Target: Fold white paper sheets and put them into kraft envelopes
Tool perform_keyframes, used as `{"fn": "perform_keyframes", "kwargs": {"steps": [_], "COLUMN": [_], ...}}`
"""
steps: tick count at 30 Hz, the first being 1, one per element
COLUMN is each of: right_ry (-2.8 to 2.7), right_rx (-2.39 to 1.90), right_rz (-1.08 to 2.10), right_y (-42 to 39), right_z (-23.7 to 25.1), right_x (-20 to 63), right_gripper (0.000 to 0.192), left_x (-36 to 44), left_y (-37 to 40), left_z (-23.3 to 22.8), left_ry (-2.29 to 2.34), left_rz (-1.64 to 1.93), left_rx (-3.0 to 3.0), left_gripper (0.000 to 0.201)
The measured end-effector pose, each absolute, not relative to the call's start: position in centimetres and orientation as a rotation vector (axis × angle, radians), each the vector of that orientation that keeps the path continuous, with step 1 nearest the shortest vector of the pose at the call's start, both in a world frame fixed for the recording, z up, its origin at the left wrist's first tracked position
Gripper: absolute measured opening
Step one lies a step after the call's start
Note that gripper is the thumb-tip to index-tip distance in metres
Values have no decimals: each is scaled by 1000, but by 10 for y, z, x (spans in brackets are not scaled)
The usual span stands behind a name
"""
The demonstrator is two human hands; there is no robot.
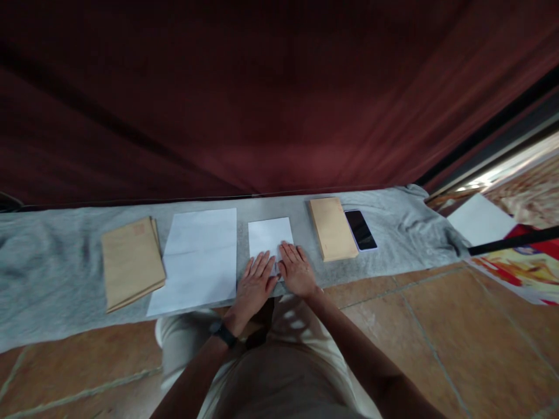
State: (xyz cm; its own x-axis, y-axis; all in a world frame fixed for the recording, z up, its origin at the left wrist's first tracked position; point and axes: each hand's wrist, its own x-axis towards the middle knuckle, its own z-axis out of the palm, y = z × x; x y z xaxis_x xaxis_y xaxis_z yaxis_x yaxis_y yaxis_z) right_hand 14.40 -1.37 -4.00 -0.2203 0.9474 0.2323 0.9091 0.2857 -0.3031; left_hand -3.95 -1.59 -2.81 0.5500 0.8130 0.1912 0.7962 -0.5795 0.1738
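A small white sheet of paper (269,234), perhaps folded, lies on the grey cloth right in front of me. My left hand (257,283) rests flat on its lower left part, fingers stretched out. Beside it, my right hand (297,269) lies flat over the lower right part, with the thumbs close together. The hands hide the paper's near edge. To the left is a larger white paper (198,256), spread flat. Farther left sit several brown envelopes (132,262) in a loose pile. On the right stands a neat stack of tan envelopes (333,228).
A phone (360,230) with a dark screen lies against the right envelope stack. Grey cloth (399,233) covers the narrow surface, wrinkled at both ends. A dark red curtain (262,116) hangs behind it. Tiled floor (406,326) and a colourful printed sheet (524,265) are at the right.
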Motion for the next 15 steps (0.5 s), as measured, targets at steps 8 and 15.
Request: {"fn": "perform_keyframes", "kwargs": {"steps": [8, 15], "right_ry": [-2240, -2314], "right_rx": [-1620, -1592], "right_rz": [109, 155], "right_y": [-37, -64], "right_z": [-39, -33], "right_x": [163, 187], "right_gripper": [50, 52], "left_x": [-61, -57], "left_y": [-25, -24], "left_z": [-27, -8], "left_ry": [1369, 1335], "left_rz": [303, 82], "left_rx": [2776, 2821], "left_gripper": [56, 49]}}
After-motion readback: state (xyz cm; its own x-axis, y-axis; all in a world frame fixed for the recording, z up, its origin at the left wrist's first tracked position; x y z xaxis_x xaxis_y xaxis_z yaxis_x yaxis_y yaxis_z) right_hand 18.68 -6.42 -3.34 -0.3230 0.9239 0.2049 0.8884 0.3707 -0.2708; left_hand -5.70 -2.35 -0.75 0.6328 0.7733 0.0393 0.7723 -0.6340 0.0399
